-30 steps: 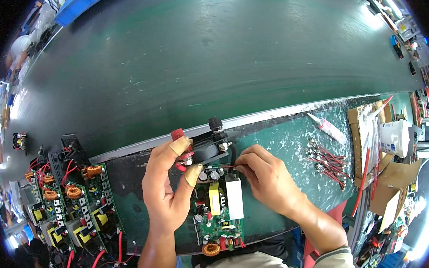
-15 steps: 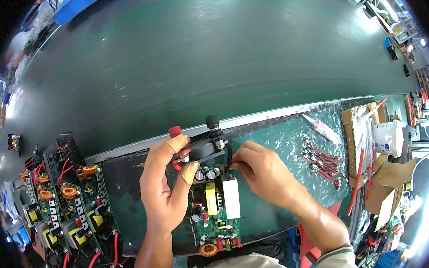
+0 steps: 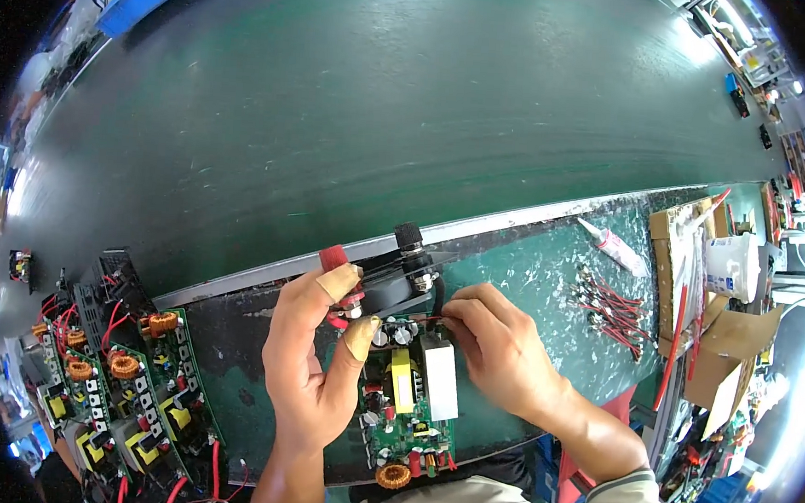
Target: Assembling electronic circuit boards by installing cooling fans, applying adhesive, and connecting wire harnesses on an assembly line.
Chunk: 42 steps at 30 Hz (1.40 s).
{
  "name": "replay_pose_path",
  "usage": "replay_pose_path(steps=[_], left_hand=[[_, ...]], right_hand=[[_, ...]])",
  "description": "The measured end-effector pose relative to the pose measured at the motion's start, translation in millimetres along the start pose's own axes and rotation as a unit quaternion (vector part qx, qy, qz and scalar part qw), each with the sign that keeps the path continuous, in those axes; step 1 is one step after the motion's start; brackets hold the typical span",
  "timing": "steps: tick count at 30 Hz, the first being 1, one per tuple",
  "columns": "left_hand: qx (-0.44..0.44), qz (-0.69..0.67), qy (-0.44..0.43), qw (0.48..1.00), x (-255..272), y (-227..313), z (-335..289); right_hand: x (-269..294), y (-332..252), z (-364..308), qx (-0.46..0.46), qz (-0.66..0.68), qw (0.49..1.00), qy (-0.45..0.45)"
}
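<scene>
In front of me lies a green circuit board (image 3: 428, 430) with a yellow transformer (image 3: 402, 381), a white block (image 3: 441, 378) and a copper coil (image 3: 393, 476). At its far end stands a dark fan panel (image 3: 389, 294) with a red terminal (image 3: 333, 257) and a black terminal (image 3: 409, 237). My left hand (image 3: 307, 375), with cream covers on thumb and forefinger, grips the panel's left part by the red terminal. Thumb and forefinger of my right hand (image 3: 511, 355) are pinched around a thin red wire (image 3: 432, 319) beside the board's far right corner; the fingertips are partly hidden.
Several similar boards (image 3: 150, 379) stand at the left. On the right are a glue tube (image 3: 616, 251), a pile of red and black wires (image 3: 613, 310), a cardboard box (image 3: 724, 350) and a white tub (image 3: 732, 265). A dark belt-like surface (image 3: 383, 112) stretches beyond the metal edge.
The whole view has shifted slightly. My right hand is a little farther from the panel, and the thin red wire shows more plainly at its fingertips. My left hand keeps its grip.
</scene>
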<state>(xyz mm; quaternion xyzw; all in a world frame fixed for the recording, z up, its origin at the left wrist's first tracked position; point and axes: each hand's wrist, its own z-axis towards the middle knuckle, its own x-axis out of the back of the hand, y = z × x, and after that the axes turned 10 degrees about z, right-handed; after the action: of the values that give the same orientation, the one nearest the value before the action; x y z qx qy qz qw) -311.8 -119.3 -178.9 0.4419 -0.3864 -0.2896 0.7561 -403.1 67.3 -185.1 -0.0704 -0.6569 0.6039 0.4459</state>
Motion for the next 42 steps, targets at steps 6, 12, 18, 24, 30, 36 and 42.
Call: replay_pose_path(steps=[6,12,18,24,30,36,42], left_hand=[[0.000,0.007,-0.052,0.999,6,-3,-2],[0.005,0.005,-0.055,0.998,7,-4,-2],[0.005,0.014,-0.058,0.998,8,-4,-2],[0.000,0.009,-0.059,0.998,8,-5,-2],[0.019,0.011,0.004,1.000,-4,1,-2],[-0.200,0.413,-0.004,0.888,6,43,2],[-0.195,0.379,0.031,0.904,2,45,9]], right_hand=[[-3,-1,-2,0.030,-0.023,0.999,0.037],[-1,0,-2,0.017,0.008,0.999,0.032],[4,-2,2,0.004,0.006,1.000,0.004],[2,-1,-2,0.027,-0.002,1.000,0.015],[5,-2,1,0.002,0.009,1.000,-0.015],[29,-4,16,-0.024,0.019,0.995,-0.098],[52,-22,37,-0.163,0.213,0.948,-0.170]])
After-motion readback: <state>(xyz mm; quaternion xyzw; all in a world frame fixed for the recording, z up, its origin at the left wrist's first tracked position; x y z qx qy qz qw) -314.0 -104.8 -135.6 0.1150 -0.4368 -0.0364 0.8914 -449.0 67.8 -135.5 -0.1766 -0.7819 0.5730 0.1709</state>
